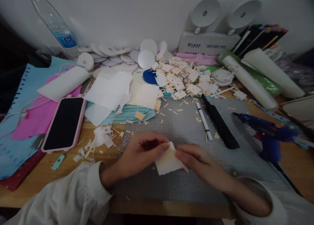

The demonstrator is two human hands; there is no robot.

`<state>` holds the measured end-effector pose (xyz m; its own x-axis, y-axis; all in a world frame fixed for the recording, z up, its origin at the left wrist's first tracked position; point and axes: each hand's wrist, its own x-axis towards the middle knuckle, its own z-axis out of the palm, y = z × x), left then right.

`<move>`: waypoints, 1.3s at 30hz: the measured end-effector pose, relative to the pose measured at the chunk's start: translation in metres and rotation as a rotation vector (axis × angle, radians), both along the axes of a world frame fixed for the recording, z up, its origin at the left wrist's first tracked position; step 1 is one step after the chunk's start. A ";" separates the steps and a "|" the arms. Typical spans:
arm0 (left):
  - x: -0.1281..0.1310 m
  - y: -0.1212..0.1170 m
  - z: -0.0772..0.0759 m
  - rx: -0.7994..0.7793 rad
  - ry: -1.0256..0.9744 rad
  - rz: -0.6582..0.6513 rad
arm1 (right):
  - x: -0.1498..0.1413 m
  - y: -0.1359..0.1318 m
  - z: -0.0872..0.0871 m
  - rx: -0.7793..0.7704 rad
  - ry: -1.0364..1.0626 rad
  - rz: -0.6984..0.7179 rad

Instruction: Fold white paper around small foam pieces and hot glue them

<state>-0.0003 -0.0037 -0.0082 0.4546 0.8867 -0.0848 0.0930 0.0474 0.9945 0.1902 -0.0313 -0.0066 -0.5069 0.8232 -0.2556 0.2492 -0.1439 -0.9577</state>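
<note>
A small piece of white paper (165,163), with a yellowish patch showing in its middle, is held between both hands above the grey cutting mat (137,185). My left hand (142,153) pinches its upper left edge between thumb and fingers. On the other side, my right hand (196,158) grips the right edge, thumb and forefinger pressed together. The paper's lower right corner looks torn or folded. Beyond the hands lie a white marker (204,121) and a long black tool (220,123) whose kind I cannot make out.
A blue glue gun (267,133) with a lit red light lies at right. A phone (64,124), paper scraps (101,136) and white paper sheets (110,89) are at left. Behind, small cut paper pieces (181,77) are heaped near white discs (115,54) and a bottle (57,25).
</note>
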 end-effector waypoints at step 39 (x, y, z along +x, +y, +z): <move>0.002 0.002 -0.002 -0.019 0.005 0.177 | 0.001 0.006 -0.001 -0.062 0.123 -0.242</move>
